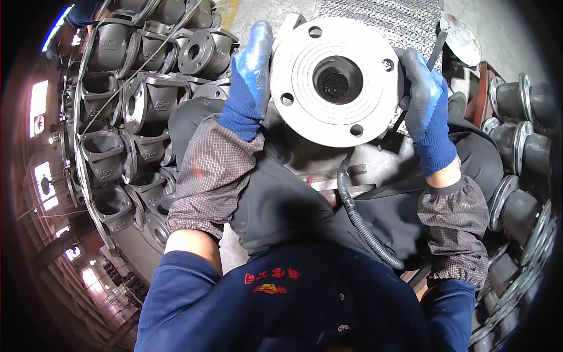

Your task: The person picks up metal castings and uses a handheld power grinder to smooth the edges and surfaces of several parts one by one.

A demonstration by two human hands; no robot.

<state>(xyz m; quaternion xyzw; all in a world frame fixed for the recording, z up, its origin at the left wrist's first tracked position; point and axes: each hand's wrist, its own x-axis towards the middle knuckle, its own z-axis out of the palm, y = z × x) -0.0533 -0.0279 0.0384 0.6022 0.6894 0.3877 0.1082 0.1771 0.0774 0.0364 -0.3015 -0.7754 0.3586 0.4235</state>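
Note:
In front of me a flanged metal casting (378,111) sits with its pale round flange facing up. The flange has a wide dark bore in the middle, ringed by several bolt holes. My left hand (251,76), in a blue coated glove, grips its left edge with fingers pointing away from me. From the right side my right hand (423,97), gloved alike, presses against the opposite edge; its fingertips are partly hidden. A thin dark bar (438,50) passes by the right hand, and I cannot tell whether that hand holds it.
Stacked grey flanged castings (152,102) fill the left side. More flanged pipe pieces (519,146) stand along the right. A textured metal plate (381,20) lies beyond the casting. A black corrugated hose (355,214) runs between my legs. A pale disc (461,41) is at the far right.

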